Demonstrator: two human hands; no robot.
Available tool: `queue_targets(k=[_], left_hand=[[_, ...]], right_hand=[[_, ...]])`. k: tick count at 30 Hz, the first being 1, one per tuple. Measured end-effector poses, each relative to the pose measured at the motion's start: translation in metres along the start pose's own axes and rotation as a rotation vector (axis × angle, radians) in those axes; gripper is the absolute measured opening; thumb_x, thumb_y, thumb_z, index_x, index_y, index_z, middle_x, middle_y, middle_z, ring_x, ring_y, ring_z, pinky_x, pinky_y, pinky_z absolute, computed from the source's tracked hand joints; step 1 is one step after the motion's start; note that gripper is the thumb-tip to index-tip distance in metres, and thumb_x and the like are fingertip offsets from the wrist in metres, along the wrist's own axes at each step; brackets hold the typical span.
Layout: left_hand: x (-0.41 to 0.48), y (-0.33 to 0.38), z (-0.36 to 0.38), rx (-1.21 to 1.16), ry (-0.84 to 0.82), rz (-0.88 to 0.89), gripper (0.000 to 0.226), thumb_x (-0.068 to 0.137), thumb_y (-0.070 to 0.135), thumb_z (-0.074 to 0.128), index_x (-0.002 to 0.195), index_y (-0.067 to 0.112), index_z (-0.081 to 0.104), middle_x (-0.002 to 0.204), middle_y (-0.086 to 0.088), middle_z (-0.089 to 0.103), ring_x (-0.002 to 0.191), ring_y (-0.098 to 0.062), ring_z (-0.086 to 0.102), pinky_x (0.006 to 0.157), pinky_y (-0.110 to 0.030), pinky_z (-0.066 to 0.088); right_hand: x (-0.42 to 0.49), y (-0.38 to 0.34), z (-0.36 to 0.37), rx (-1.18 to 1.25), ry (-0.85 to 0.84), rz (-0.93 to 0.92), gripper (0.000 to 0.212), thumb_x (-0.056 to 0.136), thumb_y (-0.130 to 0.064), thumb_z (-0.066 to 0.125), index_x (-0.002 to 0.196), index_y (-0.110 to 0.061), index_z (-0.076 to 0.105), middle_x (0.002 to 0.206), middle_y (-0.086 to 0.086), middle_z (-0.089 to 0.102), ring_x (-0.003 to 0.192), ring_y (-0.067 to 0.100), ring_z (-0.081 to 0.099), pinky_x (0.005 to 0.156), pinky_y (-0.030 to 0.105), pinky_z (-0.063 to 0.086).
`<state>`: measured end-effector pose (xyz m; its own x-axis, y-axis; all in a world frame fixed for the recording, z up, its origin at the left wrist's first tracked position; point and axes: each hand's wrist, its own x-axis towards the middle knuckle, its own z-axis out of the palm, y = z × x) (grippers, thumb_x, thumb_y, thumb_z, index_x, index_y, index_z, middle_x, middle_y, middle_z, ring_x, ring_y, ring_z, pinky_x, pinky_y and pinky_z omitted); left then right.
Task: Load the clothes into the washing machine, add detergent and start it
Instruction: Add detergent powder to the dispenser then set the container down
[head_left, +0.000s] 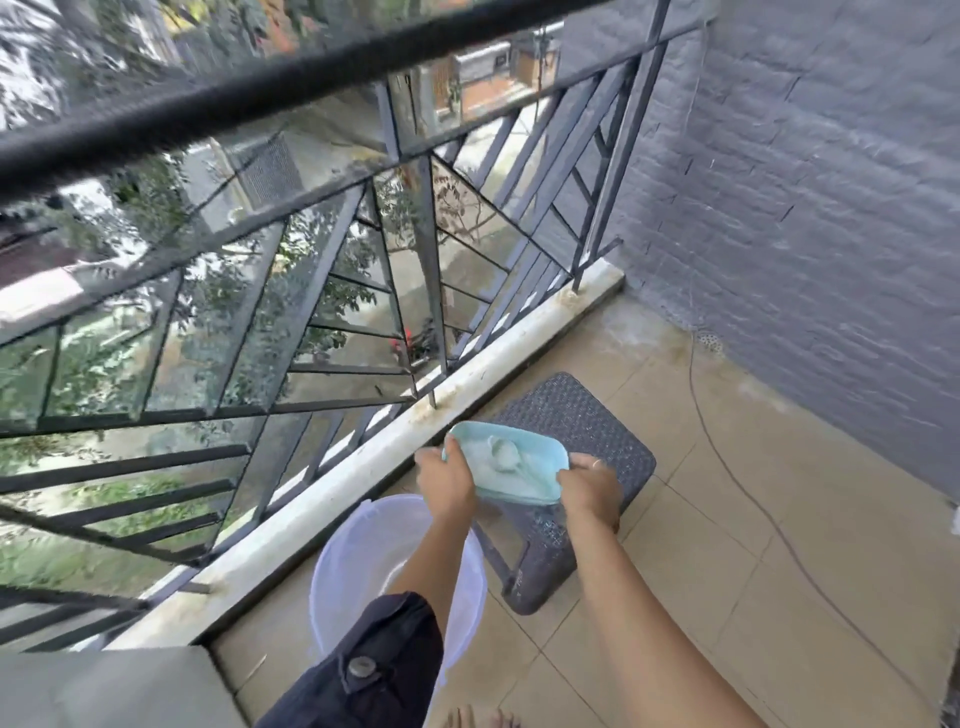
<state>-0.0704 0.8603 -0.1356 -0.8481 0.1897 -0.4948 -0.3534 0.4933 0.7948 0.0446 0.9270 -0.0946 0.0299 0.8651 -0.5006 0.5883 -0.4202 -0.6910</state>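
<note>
Home balcony: metal railing (363, 291), tiled floor (779, 519).

Both arms stretched out forward and down, pretty much parallel; left hand (445, 480) curled shut around the near-left edge of the light blue tub (506, 462), knuckles up; right hand (589, 488) clamped on its near-right end, a ring showing on one finger; left forearm bare below a dark rolled sleeve (369, 670) with a button; right arm bare all the way.
</note>
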Motion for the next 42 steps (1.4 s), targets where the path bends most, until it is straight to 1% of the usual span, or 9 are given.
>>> queue_targets(k=[3,7,11,17,22,29,33,37,42], left_hand=[[-0.02,0.004,-0.033,-0.095,0.068,-0.05,0.037,0.096,0.036,0.04,0.105,0.002,0.049,0.113,-0.019,0.06,0.092,-0.029,0.052,0.078,-0.031,0.034],[-0.049,0.006,-0.083,-0.182,0.156,-0.048,0.032,0.098,0.034,0.036,0.116,0.011,0.049,0.116,-0.016,0.06,0.101,-0.029,0.053,0.083,-0.033,0.034],[-0.072,0.005,-0.134,-0.153,0.252,0.012,0.039,0.1,0.027,0.031,0.125,0.005,0.053,0.129,-0.021,0.056,0.12,-0.036,0.049,0.098,-0.036,0.035],[-0.106,-0.009,-0.211,-0.178,0.411,0.034,0.042,0.101,0.024,0.028,0.125,0.002,0.055,0.131,-0.022,0.055,0.122,-0.036,0.048,0.103,-0.039,0.033],[-0.133,-0.023,-0.28,-0.251,0.567,0.021,0.042,0.1,0.023,0.027,0.118,0.001,0.058,0.126,-0.021,0.058,0.117,-0.034,0.05,0.095,-0.035,0.035],[-0.165,-0.044,-0.385,-0.338,0.755,-0.024,0.046,0.102,0.026,0.027,0.126,-0.003,0.053,0.134,-0.024,0.051,0.124,-0.036,0.047,0.101,-0.038,0.034],[-0.177,-0.067,-0.442,-0.302,0.817,-0.026,0.046,0.102,0.023,0.023,0.123,-0.003,0.054,0.13,-0.025,0.054,0.12,-0.037,0.049,0.097,-0.038,0.035],[-0.182,-0.094,-0.504,-0.329,0.844,-0.041,0.046,0.101,0.024,0.025,0.123,-0.002,0.055,0.13,-0.024,0.054,0.12,-0.037,0.048,0.095,-0.036,0.034],[-0.181,-0.136,-0.586,-0.396,0.85,-0.034,0.044,0.099,0.026,0.028,0.118,0.0,0.058,0.125,-0.023,0.058,0.117,-0.037,0.051,0.102,-0.042,0.038]], right_hand=[[-0.032,-0.019,-0.008,-0.037,-0.014,-0.076,0.029,0.084,-0.003,0.056,0.107,-0.012,0.07,0.109,0.006,0.072,0.092,0.024,0.067,0.064,0.023,0.046],[-0.078,-0.038,-0.008,-0.059,-0.086,-0.179,0.03,0.082,-0.001,0.057,0.108,-0.009,0.071,0.107,0.009,0.073,0.095,0.027,0.068,0.069,0.027,0.053],[-0.12,-0.045,0.0,-0.077,-0.177,-0.259,0.03,0.079,-0.002,0.058,0.105,-0.01,0.071,0.105,0.012,0.073,0.095,0.03,0.067,0.079,0.032,0.054],[-0.191,-0.047,0.015,-0.14,-0.288,-0.383,0.031,0.077,-0.007,0.063,0.106,-0.015,0.07,0.112,0.012,0.07,0.105,0.031,0.064,0.087,0.033,0.05],[-0.259,-0.052,0.038,-0.165,-0.364,-0.525,0.032,0.077,-0.005,0.06,0.105,-0.018,0.069,0.109,0.009,0.071,0.104,0.029,0.063,0.083,0.028,0.048],[-0.358,-0.048,0.076,-0.21,-0.567,-0.678,0.025,0.078,-0.005,0.061,0.099,-0.015,0.07,0.102,0.01,0.072,0.096,0.029,0.066,0.08,0.031,0.051],[-0.41,-0.033,0.101,-0.21,-0.628,-0.755,0.015,0.079,-0.008,0.066,0.092,-0.014,0.071,0.099,0.008,0.073,0.09,0.026,0.066,0.068,0.026,0.045],[-0.466,-0.016,0.132,-0.258,-0.613,-0.855,0.013,0.081,-0.011,0.066,0.093,-0.014,0.07,0.099,0.006,0.072,0.096,0.027,0.065,0.076,0.032,0.052],[-0.546,0.011,0.176,-0.348,-0.565,-0.998,0.017,0.081,-0.008,0.063,0.096,-0.014,0.07,0.099,0.009,0.072,0.093,0.028,0.066,0.069,0.028,0.049]])
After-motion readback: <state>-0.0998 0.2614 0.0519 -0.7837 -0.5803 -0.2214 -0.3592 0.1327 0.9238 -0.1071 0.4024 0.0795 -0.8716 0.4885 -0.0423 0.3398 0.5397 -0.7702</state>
